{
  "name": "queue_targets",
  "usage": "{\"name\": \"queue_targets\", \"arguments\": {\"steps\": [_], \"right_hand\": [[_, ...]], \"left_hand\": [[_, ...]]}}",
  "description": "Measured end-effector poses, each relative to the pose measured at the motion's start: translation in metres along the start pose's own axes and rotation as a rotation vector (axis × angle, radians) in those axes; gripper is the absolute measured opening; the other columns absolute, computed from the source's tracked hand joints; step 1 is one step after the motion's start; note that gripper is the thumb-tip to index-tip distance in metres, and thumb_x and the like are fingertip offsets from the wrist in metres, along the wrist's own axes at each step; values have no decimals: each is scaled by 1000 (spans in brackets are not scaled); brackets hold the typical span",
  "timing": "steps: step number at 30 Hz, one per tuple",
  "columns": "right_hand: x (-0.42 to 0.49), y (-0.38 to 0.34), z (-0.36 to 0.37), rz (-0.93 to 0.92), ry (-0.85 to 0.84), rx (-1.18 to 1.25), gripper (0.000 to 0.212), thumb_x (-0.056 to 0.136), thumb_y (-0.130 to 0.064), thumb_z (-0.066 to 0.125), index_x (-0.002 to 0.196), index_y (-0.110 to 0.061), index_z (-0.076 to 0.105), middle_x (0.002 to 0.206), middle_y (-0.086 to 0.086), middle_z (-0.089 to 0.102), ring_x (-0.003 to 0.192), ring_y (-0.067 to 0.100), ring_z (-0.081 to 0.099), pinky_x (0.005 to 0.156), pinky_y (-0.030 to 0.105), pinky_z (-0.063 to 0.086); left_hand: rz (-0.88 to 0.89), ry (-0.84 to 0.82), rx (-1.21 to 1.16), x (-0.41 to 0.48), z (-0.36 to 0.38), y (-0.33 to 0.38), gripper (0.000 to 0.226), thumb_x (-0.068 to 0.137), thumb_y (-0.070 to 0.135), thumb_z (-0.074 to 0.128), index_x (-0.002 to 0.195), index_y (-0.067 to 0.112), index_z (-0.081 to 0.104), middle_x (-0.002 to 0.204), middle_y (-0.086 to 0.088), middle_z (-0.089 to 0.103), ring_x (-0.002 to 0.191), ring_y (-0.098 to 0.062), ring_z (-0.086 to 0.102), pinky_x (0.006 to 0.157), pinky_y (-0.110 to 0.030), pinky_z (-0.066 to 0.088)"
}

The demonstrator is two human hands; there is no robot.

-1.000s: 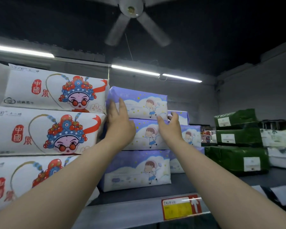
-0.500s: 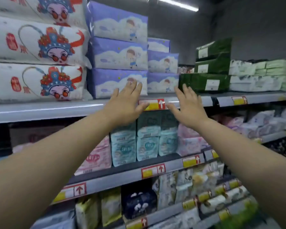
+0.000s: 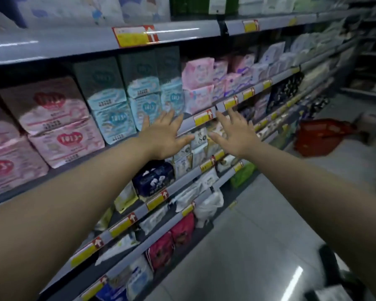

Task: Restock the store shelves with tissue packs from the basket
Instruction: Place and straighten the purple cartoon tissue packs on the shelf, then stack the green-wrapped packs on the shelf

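Store shelves (image 3: 74, 47) are looming as the left hand (image 3: 163, 136) and right hand (image 3: 234, 135) are hovering empty, fingers (image 3: 169, 118) spread; turning squarely toward the floor's red basket (image 3: 319, 137) looks wisest.

Shiny pale grey tile floor (image 3: 269, 224) fills 4 to 6 o'clock, w/ a white streak of light (image 3: 294, 281) on it at 5. Long grey metal shelves (image 3: 182, 33) run from 7 up to 1 o'clock, w/ yellow & red paper price tags (image 3: 135, 35) on the front edges. Dark rack (image 3: 371, 55) at 2, too blurry to tell more.
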State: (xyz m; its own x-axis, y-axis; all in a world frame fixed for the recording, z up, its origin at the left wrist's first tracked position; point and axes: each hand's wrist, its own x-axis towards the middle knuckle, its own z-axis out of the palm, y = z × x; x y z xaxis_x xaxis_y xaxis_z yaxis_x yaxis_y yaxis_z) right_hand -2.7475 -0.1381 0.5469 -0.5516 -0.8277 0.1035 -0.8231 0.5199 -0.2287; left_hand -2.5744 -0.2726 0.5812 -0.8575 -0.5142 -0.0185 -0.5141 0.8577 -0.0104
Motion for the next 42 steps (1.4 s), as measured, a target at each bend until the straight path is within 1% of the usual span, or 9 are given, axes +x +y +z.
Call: {"name": "queue_targets", "arguments": {"steps": [4,9,14,16,19,29,36,40,42], "right_hand": [[-33,-1,33,160,-9,7,79,93,-70,29,156,-34,0,165,6,-7,151,31,-1,117,58,6],[-86,-28,80,367,-22,65,79,92,-71,31,156,-36,1,165,4,-6,151,29,1,118,54,10],[-167,-48,131,552,-68,100,78,93,-67,32,157,-31,3,165,8,-1,151,29,2,118,56,8],[-205,-45,150,651,-87,123,77,94,-67,31,156,-32,3,165,8,-3,151,28,0,119,55,5],[-262,-36,178,817,-121,166,77,95,-66,32,156,-33,2,165,7,-5,151,27,-3,119,53,0],[-452,-26,279,1250,-246,297,79,93,-67,36,156,-31,7,164,10,1,151,29,2,118,53,4],[-554,-15,366,1410,-342,450,78,93,-67,35,156,-32,6,165,8,-1,151,28,2,119,53,5],[-600,-1,438,1481,-374,517,78,93,-67,36,156,-31,8,164,9,2,150,30,5,119,52,9],[-617,6,480,1511,-403,553,78,93,-67,35,156,-31,7,164,9,3,150,30,4,119,51,8]], "left_hand": [[113,-83,17,-11,23,-2,77,94,69,16,155,29,-10,163,-2,-18,151,-21,-13,117,-56,-14],[235,-175,32,-34,66,-22,80,91,73,13,155,31,-10,162,-1,-20,150,-20,-14,115,-53,-17],[384,-321,48,-49,116,-15,83,90,74,16,155,30,-10,162,0,-21,151,-21,-12,118,-56,-9],[461,-380,47,-56,137,0,84,89,74,17,155,30,-9,162,0,-20,151,-22,-12,118,-57,-6],[583,-419,97,-68,171,30,82,92,72,18,156,29,-8,163,-2,-19,150,-22,-13,117,-58,-8],[923,-648,282,-167,303,150,79,93,71,13,156,28,-8,163,-5,-18,150,-23,-13,117,-55,-12],[1052,-756,411,-233,405,220,81,92,71,12,156,26,-8,163,-7,-17,151,-25,-11,115,-58,-10],[1087,-820,444,-262,489,252,84,91,73,12,156,25,-8,163,-8,-16,151,-26,-12,115,-58,-11],[1101,-843,468,-274,538,263,85,90,75,12,156,25,-7,163,-8,-15,151,-26,-11,115,-59,-11]]}}
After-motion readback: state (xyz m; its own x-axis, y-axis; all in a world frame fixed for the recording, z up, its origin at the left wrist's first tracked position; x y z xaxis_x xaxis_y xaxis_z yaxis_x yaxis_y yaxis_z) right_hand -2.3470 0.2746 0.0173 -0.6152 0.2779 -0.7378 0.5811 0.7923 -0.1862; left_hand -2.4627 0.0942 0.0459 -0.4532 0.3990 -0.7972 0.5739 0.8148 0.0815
